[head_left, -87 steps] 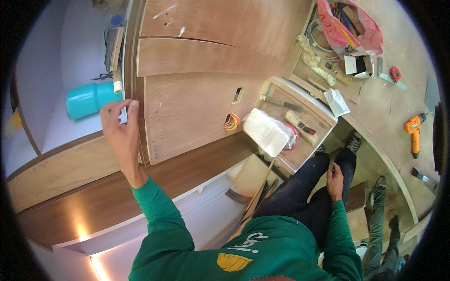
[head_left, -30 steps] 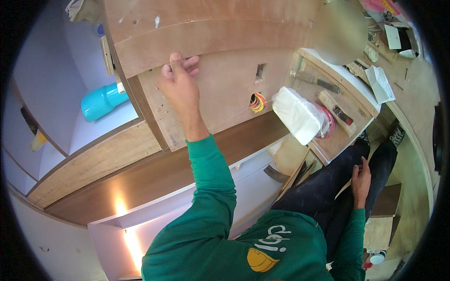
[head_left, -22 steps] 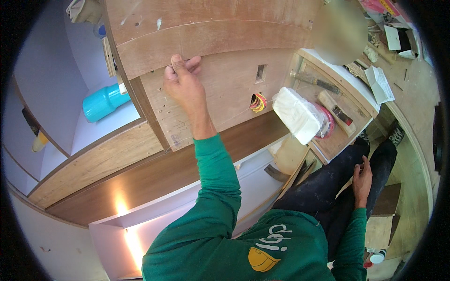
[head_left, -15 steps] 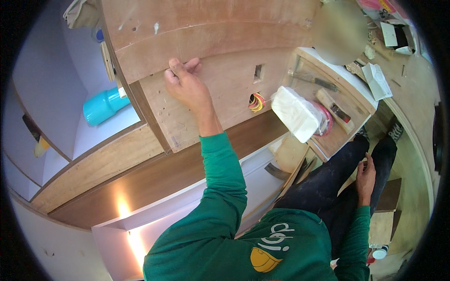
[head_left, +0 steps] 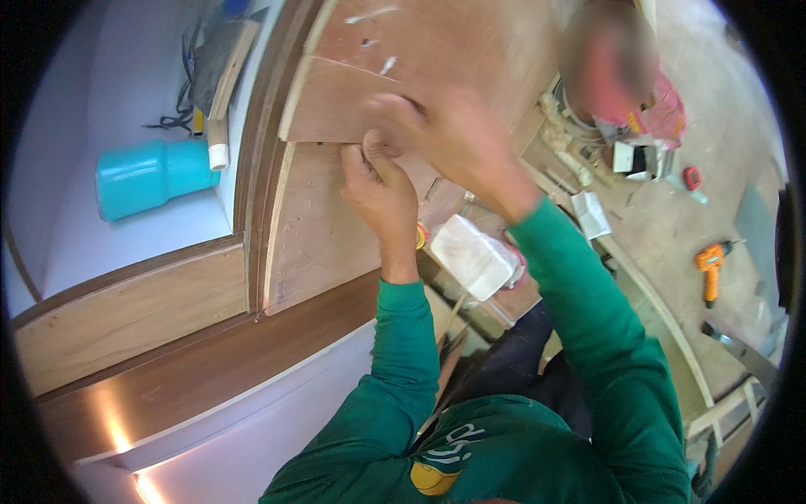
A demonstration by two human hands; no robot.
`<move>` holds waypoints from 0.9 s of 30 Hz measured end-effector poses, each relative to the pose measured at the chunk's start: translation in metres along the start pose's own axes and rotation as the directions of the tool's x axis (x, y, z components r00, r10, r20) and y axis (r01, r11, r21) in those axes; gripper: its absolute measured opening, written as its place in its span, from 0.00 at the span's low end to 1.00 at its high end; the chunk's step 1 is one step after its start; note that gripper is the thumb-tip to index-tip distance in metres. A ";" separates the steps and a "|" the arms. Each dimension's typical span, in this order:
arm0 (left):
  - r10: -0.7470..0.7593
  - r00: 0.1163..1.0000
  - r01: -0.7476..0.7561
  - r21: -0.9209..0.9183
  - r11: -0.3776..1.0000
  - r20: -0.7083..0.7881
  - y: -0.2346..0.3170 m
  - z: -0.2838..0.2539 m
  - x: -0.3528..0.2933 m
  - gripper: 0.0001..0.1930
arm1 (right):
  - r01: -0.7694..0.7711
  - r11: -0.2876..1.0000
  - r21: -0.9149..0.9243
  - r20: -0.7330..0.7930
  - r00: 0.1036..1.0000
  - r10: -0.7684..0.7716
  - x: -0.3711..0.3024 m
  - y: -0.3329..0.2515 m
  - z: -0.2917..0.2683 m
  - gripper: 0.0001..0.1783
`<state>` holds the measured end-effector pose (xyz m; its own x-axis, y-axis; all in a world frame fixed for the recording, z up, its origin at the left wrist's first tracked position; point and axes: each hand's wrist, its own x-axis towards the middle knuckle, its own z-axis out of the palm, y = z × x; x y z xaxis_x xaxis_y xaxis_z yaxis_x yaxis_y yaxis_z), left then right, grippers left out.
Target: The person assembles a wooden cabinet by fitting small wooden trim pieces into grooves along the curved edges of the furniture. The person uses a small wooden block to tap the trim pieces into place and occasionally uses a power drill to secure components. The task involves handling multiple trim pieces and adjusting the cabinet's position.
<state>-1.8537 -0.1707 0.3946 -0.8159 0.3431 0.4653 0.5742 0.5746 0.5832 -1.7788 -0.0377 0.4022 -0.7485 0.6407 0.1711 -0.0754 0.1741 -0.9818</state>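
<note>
A plywood panel overlaps a lower plywood sheet, forming a seam. At that seam is my left hand, closed, thumb raised and fingers curled against the upper panel's lower edge. Whatever may be between those fingers is hidden. My right hand is raised just right of the left, in front of the upper panel. Motion blurs its fingers, and no tool shows clearly in it. Yellow and red wires poke out beside my left wrist.
Left, an open cabinet holds a turquoise tumbler lying sideways and a wooden-handled tool. A white plastic-wrapped package rests below my right forearm. On the right lie an orange drill, a red tape measure and a pink bag.
My right hand has risen from beside my leg to the panel, next to the left hand. The left stays at the panel edge. The view has shifted, bringing the drill into sight.
</note>
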 end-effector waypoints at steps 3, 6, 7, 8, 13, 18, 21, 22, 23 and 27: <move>-0.003 0.999 0.003 -0.005 1.000 -0.051 -0.003 0.004 -0.001 0.19 | 0.021 0.999 -0.028 0.067 0.998 -0.019 0.036 -0.028 0.017 0.17; -0.018 0.997 0.017 -0.020 1.000 -0.070 -0.009 0.008 -0.007 0.17 | 0.014 0.998 -0.057 0.026 1.000 -0.013 0.030 -0.018 0.022 0.16; -0.037 0.997 0.033 -0.050 0.998 -0.074 -0.006 0.010 -0.007 0.17 | -0.011 0.998 -0.055 0.013 1.000 0.012 0.032 -0.016 0.022 0.16; -0.056 0.996 0.050 -0.080 0.996 -0.076 -0.003 0.011 -0.008 0.16 | -0.038 0.998 -0.053 0.000 0.999 0.038 0.033 -0.014 0.019 0.16; -0.097 0.988 0.078 -0.153 0.985 -0.122 0.007 0.011 -0.006 0.14 | -0.067 0.998 -0.015 0.020 0.998 0.068 0.032 -0.030 0.019 0.16; -0.196 0.971 0.183 -0.098 0.978 -0.139 0.013 0.020 -0.007 0.18 | -0.071 0.997 0.032 0.054 0.996 0.069 0.033 -0.033 0.014 0.17; -0.167 0.943 0.132 -0.138 0.982 -0.287 0.019 0.029 -0.004 0.19 | 0.002 0.991 -0.134 0.142 0.990 0.017 0.037 -0.039 0.006 0.18; -0.192 0.935 0.153 -0.150 0.977 -0.297 0.024 0.032 -0.004 0.19 | 0.096 0.973 -0.210 0.168 0.984 -0.061 0.043 -0.035 0.001 0.17; -0.215 0.927 0.172 -0.162 0.972 -0.306 0.030 0.036 -0.002 0.19 | 0.189 0.940 -0.283 0.197 0.971 -0.136 0.045 -0.032 -0.006 0.17; -0.323 0.900 0.345 0.028 0.938 -0.292 0.034 0.036 -0.007 0.22 | 0.063 0.953 -0.297 0.442 0.894 0.078 0.034 -0.028 -0.057 0.20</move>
<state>-1.8309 -0.1262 0.3872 -0.9001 -0.0937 0.4254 0.2551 0.6782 0.6891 -1.7648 0.0220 0.4400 -0.9659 0.2557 0.0398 0.0764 0.4286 -0.9002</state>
